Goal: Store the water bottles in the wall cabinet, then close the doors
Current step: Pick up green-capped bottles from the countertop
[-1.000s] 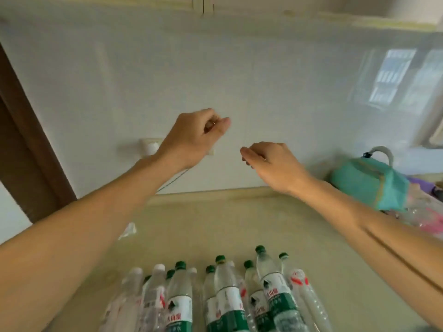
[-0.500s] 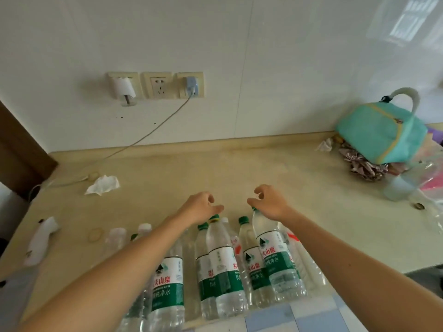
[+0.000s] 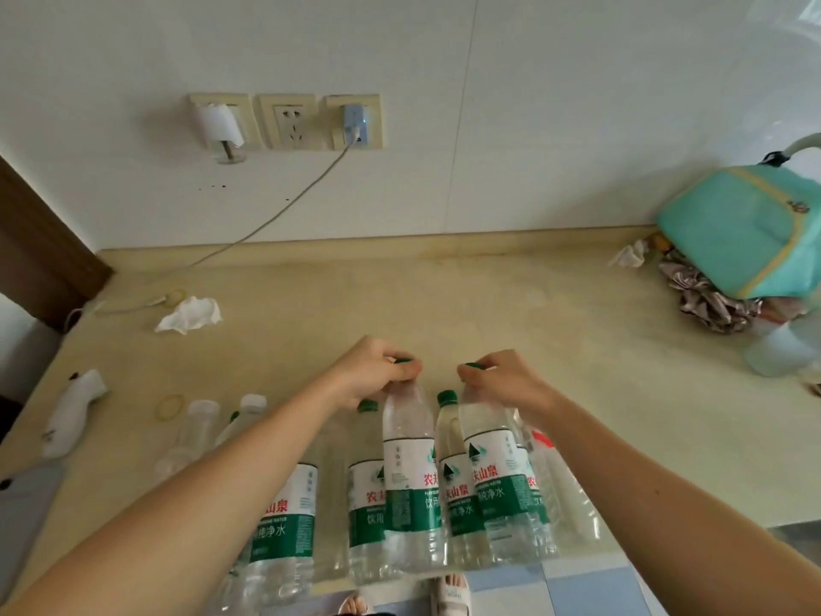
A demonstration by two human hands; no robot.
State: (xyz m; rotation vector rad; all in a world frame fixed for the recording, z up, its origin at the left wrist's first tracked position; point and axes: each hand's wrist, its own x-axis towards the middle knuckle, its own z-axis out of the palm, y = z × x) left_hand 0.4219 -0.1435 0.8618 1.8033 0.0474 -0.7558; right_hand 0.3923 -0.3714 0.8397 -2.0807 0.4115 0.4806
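Several clear water bottles with green caps and green-and-white labels stand in a cluster at the counter's near edge. My left hand point(image 3: 377, 371) grips the neck of one bottle point(image 3: 411, 482) just under its cap. My right hand point(image 3: 502, 380) grips the neck of a second bottle point(image 3: 500, 486) to its right. Between the two stands a third bottle point(image 3: 453, 486). More bottles point(image 3: 284, 522) stand to the left under my left forearm, some with white caps. The wall cabinet is out of view.
The beige counter point(image 3: 444, 304) holds a crumpled tissue point(image 3: 191, 315), a rubber band point(image 3: 170, 407) and a white object point(image 3: 73, 411) on the left. A teal bag point(image 3: 742, 229) lies on crumpled wrapping at the right. Wall sockets point(image 3: 288, 122) with a charger cable sit behind.
My view dropped from the upper wall to the counter. Both hands came down from wall height and closed round the necks of two bottles.
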